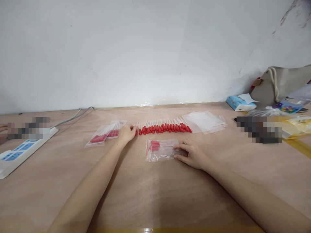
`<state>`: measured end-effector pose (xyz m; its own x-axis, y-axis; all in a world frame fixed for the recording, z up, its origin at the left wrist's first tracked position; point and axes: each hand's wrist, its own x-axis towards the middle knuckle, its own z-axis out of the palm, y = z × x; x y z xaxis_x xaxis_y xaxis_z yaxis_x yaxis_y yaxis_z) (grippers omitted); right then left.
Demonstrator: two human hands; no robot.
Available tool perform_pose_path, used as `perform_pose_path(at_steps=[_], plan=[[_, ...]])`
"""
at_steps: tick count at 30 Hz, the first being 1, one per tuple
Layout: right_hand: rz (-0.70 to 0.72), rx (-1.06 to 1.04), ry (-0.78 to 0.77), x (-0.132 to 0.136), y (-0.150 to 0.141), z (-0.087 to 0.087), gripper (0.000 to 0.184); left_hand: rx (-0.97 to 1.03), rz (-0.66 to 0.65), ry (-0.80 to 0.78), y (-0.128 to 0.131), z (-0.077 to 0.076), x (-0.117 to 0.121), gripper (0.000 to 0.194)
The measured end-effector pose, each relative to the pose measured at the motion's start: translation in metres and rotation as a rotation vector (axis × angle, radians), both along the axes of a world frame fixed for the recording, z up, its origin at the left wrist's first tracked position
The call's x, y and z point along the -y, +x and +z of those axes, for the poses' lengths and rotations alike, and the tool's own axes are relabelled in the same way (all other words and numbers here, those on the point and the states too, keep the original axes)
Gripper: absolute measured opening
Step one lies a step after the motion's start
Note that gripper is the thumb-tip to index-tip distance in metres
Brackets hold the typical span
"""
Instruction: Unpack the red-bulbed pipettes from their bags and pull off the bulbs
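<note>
My left hand (pixel 127 133) pinches a red-tipped stick at the left end of a long row of red-tipped thin clear sticks (pixel 165 128). In front of the row lies a clear zip-lock bag (pixel 162 155) with a few of the same sticks inside, their red ends toward its red zip edge. The fingers and thumb of my right hand (pixel 191 154) hold this bag at its right end. Left of my left hand, filled zip-lock bags (pixel 98 139) overlap, red tips showing through. A stack of flat clear bags (pixel 205 121) adjoins the row's right end.
A white power strip (pixel 26 152) with a grey cable lies at left, near a blurred object and part of another hand (pixel 3 127). At right are a blue tissue pack (pixel 240 103), a blurred dark object (pixel 259 129), a beige bag (pixel 289 82) and yellow packaging (pixel 297 127). A white wall rises behind.
</note>
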<state>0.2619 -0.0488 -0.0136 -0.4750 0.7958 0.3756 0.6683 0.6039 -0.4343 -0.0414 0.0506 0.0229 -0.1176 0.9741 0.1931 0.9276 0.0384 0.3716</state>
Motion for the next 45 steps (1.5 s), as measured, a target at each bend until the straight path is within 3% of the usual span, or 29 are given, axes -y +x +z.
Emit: perform_pose_path(at_steps=[7,10,12,14,23,31,40,45], plan=[[0.005,-0.010,0.019,0.000,0.001,-0.001,0.033,0.104,-0.114,0.198,0.002,-0.012,0.038,0.026],[0.008,-0.024,0.052,0.000,0.001,-0.002,0.041,0.236,-0.390,0.318,0.012,-0.020,0.067,0.021],[0.007,-0.005,0.063,0.000,0.000,-0.002,0.047,0.295,-0.542,0.255,0.018,-0.023,0.082,0.018],[0.018,0.036,0.044,0.000,0.000,-0.001,0.048,0.335,-0.614,0.158,0.024,-0.024,0.091,0.018],[0.141,0.081,-0.067,-0.001,0.002,0.008,0.029,0.388,-0.642,0.034,0.037,-0.019,0.091,0.037],[0.142,0.050,-0.092,-0.001,0.002,0.008,0.020,0.281,-0.649,0.078,0.037,-0.021,0.094,0.041],[0.121,0.049,-0.032,-0.001,0.001,0.003,0.022,0.265,-0.834,0.007,0.036,-0.016,0.094,0.032],[0.098,0.050,0.015,0.001,0.000,0.002,0.028,0.273,-0.846,-0.015,0.030,-0.014,0.096,0.031]])
